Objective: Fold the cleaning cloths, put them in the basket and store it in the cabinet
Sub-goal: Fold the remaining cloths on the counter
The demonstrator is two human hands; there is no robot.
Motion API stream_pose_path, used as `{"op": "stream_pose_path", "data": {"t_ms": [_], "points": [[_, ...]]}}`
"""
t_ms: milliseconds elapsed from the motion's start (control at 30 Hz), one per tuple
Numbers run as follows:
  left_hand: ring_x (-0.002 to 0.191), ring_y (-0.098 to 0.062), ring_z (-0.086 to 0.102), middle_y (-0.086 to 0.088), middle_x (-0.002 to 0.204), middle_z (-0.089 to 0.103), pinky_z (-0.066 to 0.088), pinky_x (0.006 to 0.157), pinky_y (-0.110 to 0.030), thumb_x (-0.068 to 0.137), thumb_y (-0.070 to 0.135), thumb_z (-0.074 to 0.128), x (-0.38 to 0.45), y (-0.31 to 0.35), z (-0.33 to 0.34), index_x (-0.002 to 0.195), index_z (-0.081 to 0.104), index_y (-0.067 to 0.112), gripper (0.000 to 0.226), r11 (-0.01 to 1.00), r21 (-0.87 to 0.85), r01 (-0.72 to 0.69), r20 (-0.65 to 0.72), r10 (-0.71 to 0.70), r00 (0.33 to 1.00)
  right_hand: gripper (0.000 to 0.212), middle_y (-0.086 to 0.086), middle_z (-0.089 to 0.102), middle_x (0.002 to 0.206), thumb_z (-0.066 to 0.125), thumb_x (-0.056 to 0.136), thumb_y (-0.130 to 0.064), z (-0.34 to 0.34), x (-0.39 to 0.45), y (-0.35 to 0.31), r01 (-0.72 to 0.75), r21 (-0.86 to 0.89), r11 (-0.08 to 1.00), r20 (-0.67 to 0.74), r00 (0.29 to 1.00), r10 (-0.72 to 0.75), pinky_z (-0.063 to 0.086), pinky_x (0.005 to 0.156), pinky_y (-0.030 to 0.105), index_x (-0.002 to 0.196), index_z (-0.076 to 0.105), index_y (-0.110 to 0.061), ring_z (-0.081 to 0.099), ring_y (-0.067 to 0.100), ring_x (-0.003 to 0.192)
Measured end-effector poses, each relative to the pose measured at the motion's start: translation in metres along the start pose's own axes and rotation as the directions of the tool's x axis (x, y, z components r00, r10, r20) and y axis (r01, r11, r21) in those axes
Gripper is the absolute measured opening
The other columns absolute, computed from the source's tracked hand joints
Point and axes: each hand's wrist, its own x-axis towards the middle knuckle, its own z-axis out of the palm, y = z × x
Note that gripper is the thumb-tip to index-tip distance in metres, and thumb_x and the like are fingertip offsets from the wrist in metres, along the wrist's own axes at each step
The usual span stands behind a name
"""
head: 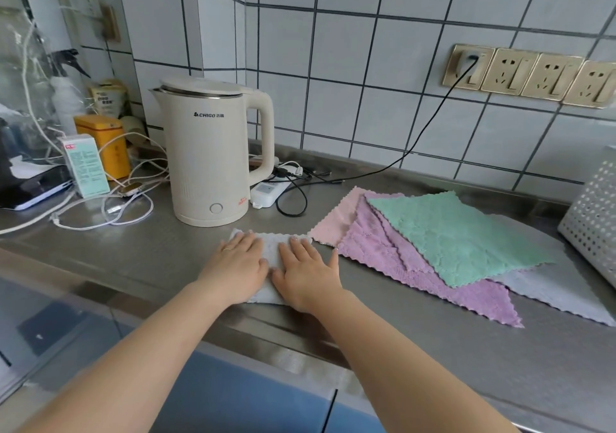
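Pressing flat, with left hand [238,264] and right hand [305,271] both open-fingered, on folded grey cloth [274,252], lower centre of bench [433,359].

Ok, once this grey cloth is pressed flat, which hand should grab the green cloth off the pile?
Right. The right hand lies nearest the green cloth, which tops the pile on that side. The left hand would have to cross over it, so it could go on pinning the grey cloth.

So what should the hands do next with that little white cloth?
Probably lift it over to the basket. Both hands, left and right, lie flat on the white cloth, which already looks folded small, and the basket stands at the right, past the unfolded cloths.
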Motion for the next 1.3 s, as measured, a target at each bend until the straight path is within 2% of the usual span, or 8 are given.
{"op": "stream_pose_path", "data": {"t_ms": [233, 333, 433, 567, 733, 900, 1000, 1300], "points": [[0.142, -0.021, 0.024, -0.001, 0.151, 0.033, 0.013, 0.116, -0.038, 0.098, 0.021, 0.032, 0.006, 0.038, -0.014, 0.143, 0.034, 0.019, 0.045, 0.983, 0.074, -0.168, -0.177, 0.179, 0.968, 0.034, -0.008, 0.052, 0.131, 0.044, 0.092, -0.028, -0.024, -0.018, 0.048, 0.010, 0.169, 0.986, -0.345, 0.937, 0.050, 0.006, 0.113, 0.052, 0.124, 0.057, -0.027, 0.042, 0.014, 0.127], [0.132, -0.022, 0.039, 0.000, 0.136, 0.051, 0.022, 0.114, -0.039, 0.096, 0.013, 0.038, 0.019, 0.084, -0.016, 0.132, 0.050, 0.020, 0.039, 0.938, 0.017, -0.346, -0.217, 0.341, 0.914, 0.033, -0.005, 0.055, 0.131, 0.050, 0.090, -0.025, -0.044, -0.037, 0.113, -0.147, 0.195, 0.970, -0.384, 0.898, 0.214, 0.024, 0.111, 0.042, 0.120, 0.062, -0.025, 0.047, 0.018, 0.123], [0.113, -0.026, 0.054, 0.001, 0.122, 0.061, 0.041, 0.097, -0.037, 0.090, 0.007, 0.040, 0.040, 0.127, -0.013, 0.124, 0.058, 0.025, 0.043, 0.880, -0.051, -0.472, -0.241, 0.448, 0.861, 0.027, 0.000, 0.060, 0.118, 0.053, 0.087, -0.032, -0.050, -0.055, 0.170, -0.328, 0.146, 0.933, -0.343, 0.868, 0.359, 0.041, 0.090, 0.033, 0.107, 0.067, -0.020, 0.051, 0.027, 0.113], [0.113, -0.024, 0.055, 0.000, 0.127, 0.058, 0.046, 0.089, -0.037, 0.095, 0.014, 0.039, 0.066, 0.176, -0.013, 0.129, 0.055, 0.029, 0.040, 0.875, -0.079, -0.478, -0.209, 0.454, 0.866, 0.037, 0.002, 0.059, 0.114, 0.050, 0.088, -0.049, -0.045, -0.067, 0.202, -0.402, 0.030, 0.915, -0.294, 0.872, 0.392, 0.043, 0.083, 0.033, 0.101, 0.062, -0.017, 0.051, 0.028, 0.109], [0.121, -0.017, 0.052, 0.005, 0.137, 0.052, 0.045, 0.096, -0.035, 0.093, 0.019, 0.041, 0.104, 0.202, -0.002, 0.132, 0.051, 0.032, 0.042, 0.881, -0.153, -0.448, -0.144, 0.429, 0.892, 0.020, 0.006, 0.062, 0.109, 0.042, 0.092, -0.019, -0.047, -0.066, 0.216, -0.362, -0.077, 0.929, -0.317, 0.892, 0.322, 0.037, 0.070, 0.031, 0.099, 0.060, -0.012, 0.057, 0.028, 0.100], [0.126, -0.015, 0.047, 0.005, 0.141, 0.048, 0.041, 0.100, -0.032, 0.094, 0.022, 0.047, 0.125, 0.214, 0.008, 0.135, 0.048, 0.026, 0.042, 0.864, -0.139, -0.483, -0.102, 0.473, 0.875, 0.027, 0.001, 0.061, 0.107, 0.046, 0.091, -0.034, -0.043, -0.070, 0.223, -0.290, -0.056, 0.955, -0.359, 0.899, 0.252, 0.041, 0.073, 0.031, 0.098, 0.062, -0.013, 0.056, 0.025, 0.102], [0.124, -0.014, 0.048, 0.005, 0.136, 0.052, 0.041, 0.101, -0.033, 0.093, 0.022, 0.050, 0.137, 0.214, 0.014, 0.132, 0.052, 0.028, 0.040, 0.856, -0.150, -0.494, -0.129, 0.479, 0.868, 0.019, 0.004, 0.063, 0.104, 0.042, 0.091, -0.020, -0.044, -0.066, 0.226, -0.293, -0.100, 0.951, -0.341, 0.908, 0.244, 0.033, 0.064, 0.031, 0.091, 0.059, -0.013, 0.056, 0.028, 0.098], [0.127, -0.016, 0.046, 0.006, 0.139, 0.052, 0.037, 0.105, -0.032, 0.092, 0.009, 0.041, 0.173, 0.212, 0.020, 0.131, 0.053, 0.031, 0.047, 0.877, -0.164, -0.451, -0.226, 0.412, 0.883, 0.021, 0.004, 0.061, 0.065, 0.045, 0.089, -0.022, -0.074, -0.067, 0.248, -0.268, 0.328, 0.906, -0.456, 0.795, 0.400, 0.035, 0.052, 0.030, 0.077, 0.060, -0.013, 0.055, 0.027, 0.066]]}}
